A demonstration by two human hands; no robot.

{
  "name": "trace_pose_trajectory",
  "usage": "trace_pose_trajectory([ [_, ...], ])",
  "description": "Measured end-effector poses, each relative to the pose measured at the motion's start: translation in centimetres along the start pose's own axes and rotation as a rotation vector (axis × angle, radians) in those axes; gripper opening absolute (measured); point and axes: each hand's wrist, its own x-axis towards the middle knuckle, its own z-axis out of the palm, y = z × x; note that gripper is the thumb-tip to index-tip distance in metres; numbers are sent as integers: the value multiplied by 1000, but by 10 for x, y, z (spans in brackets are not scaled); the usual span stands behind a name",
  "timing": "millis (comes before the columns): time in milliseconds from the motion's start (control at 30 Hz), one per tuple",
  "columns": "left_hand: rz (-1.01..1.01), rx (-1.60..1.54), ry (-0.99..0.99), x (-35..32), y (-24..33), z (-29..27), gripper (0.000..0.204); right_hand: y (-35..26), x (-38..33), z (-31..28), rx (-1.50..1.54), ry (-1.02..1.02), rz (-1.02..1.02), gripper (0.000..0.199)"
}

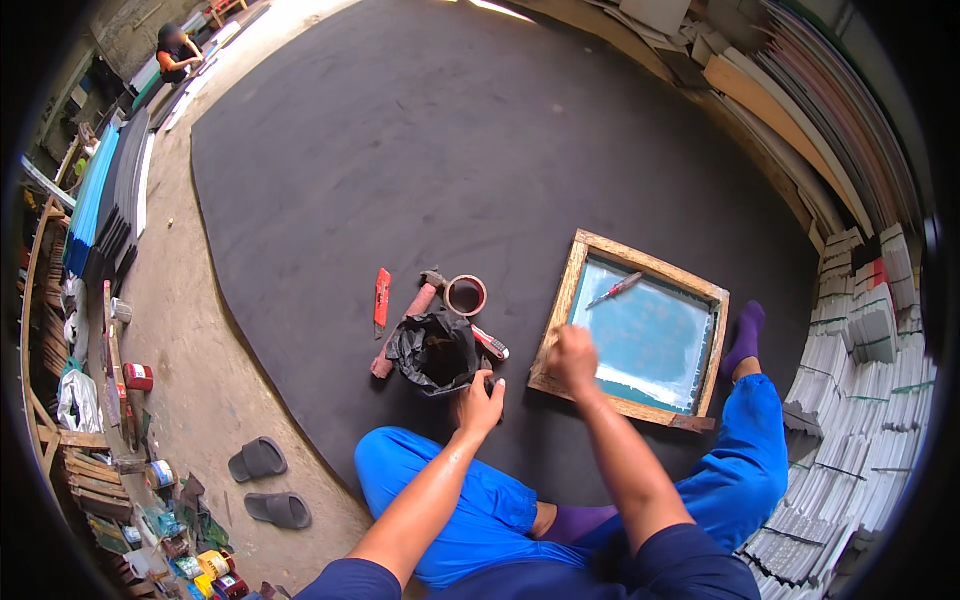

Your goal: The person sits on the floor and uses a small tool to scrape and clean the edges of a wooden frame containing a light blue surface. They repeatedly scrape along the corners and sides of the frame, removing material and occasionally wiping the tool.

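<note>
My left hand (481, 404) is closed at the near right edge of a black plastic bag (434, 352), with part of a dark object showing at the fingers; its kind is unclear. My right hand (573, 358) makes a fist above the left side of a wooden frame (640, 256). Whatever the fist holds, if anything, is hidden. Stretched inside the frame is a blue sheet (650, 340) with pale edges. A slim red-handled tool (615, 289) lies on it. Around the bag are a hammer (415, 305), a tape roll (465, 296), a red cutter (382, 300) and a red-and-white handled tool (490, 342).
I sit on a large dark sheet (400, 150). Two sandals (258, 459) rest on the floor at left, near paint cans (215, 565). Stacked white strips (850, 450) line the right side. Another person (177, 55) sits far left.
</note>
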Motion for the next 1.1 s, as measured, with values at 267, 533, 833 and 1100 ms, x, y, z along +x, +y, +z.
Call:
trace_pose_trajectory([
  [267,119,243,-89,-4,51,56,62,148,98,-34,-534,-180,-148,32],
  [533,-147,280,-208,2,85,59,68,157,50,-43,-439,-118,-83,18],
  [833,-248,-75,43,3,52,101,55,137,-81,-53,-66,-19,49,18],
  [1100,-151,-298,174,-21,43,109,68,136,-117,-79,-49,-81,84,19],
])
